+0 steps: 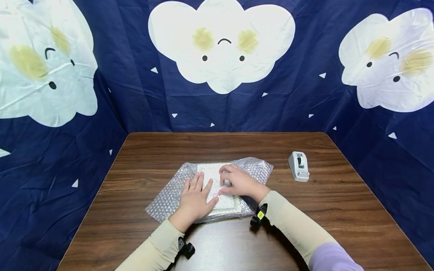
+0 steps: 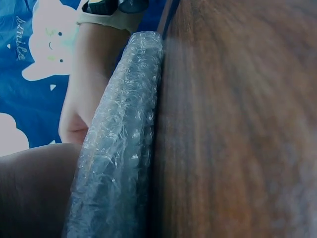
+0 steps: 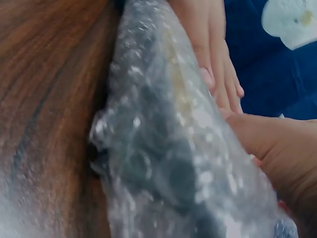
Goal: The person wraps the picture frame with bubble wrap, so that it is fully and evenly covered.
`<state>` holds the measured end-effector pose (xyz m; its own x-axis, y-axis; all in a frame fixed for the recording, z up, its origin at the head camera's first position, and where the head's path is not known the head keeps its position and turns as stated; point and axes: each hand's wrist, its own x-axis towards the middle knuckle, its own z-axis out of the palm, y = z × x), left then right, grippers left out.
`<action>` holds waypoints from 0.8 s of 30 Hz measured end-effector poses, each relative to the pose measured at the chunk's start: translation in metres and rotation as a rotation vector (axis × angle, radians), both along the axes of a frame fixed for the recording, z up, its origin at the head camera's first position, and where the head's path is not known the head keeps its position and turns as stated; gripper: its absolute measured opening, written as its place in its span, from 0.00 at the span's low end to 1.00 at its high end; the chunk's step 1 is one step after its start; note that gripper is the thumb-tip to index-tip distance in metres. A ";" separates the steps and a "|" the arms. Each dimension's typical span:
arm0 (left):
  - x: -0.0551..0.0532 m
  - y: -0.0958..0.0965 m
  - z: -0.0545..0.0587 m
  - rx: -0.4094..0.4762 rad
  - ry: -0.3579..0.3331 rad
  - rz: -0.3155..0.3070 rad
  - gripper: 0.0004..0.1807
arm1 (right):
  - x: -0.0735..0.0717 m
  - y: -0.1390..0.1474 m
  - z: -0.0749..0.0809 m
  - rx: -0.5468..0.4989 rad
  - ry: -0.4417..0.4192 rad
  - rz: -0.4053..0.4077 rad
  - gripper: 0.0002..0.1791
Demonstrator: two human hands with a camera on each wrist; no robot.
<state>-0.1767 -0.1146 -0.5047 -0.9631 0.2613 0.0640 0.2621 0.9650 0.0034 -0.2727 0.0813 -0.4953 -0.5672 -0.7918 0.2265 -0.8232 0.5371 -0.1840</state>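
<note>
A flat white rectangular thing with a cream patterned border, like a picture frame, lies on a sheet of bubble wrap. Bubble wrap covers its thick near edge in the left wrist view. My left hand rests on the white thing's left part, fingers straight and spread. On its right part is my right hand, with bent fingers and the thumb low on the surface. Whether those fingertips pinch anything is unclear. The wrapped edge partly hides the hands in the right wrist view.
A white tape dispenser stands on the brown wooden table, right of the bubble wrap. Dark blue cloth with white clouds hangs behind and beside the table. Each wrist wears a small black camera.
</note>
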 end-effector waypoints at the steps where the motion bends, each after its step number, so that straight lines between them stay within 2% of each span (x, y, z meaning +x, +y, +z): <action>1: 0.000 0.000 0.000 0.002 0.000 -0.002 0.39 | -0.002 0.002 -0.002 -0.024 -0.032 -0.019 0.20; 3: 0.000 0.000 -0.001 0.011 -0.003 -0.003 0.39 | -0.005 0.008 -0.006 -0.069 -0.107 -0.056 0.29; 6: -0.001 0.000 -0.002 0.014 0.000 0.001 0.39 | -0.009 0.018 -0.012 -0.074 -0.173 -0.121 0.49; 8: -0.001 0.000 -0.001 0.017 0.001 0.002 0.39 | -0.011 0.025 -0.015 -0.055 -0.203 -0.152 0.56; 12: 0.000 0.001 0.000 0.020 0.002 0.000 0.39 | -0.017 0.034 -0.024 -0.017 -0.233 -0.205 0.52; 17: 0.001 0.001 0.003 0.019 -0.005 0.005 0.39 | -0.029 0.054 -0.031 0.011 -0.237 -0.353 0.43; 24: 0.000 0.001 0.000 0.040 -0.003 0.021 0.37 | -0.039 0.099 -0.037 -0.004 -0.161 -0.568 0.34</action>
<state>-0.1767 -0.1141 -0.5050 -0.9686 0.2384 0.0710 0.2417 0.9694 0.0425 -0.3121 0.1798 -0.5325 -0.9296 -0.3533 0.1052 -0.3686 0.8845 -0.2859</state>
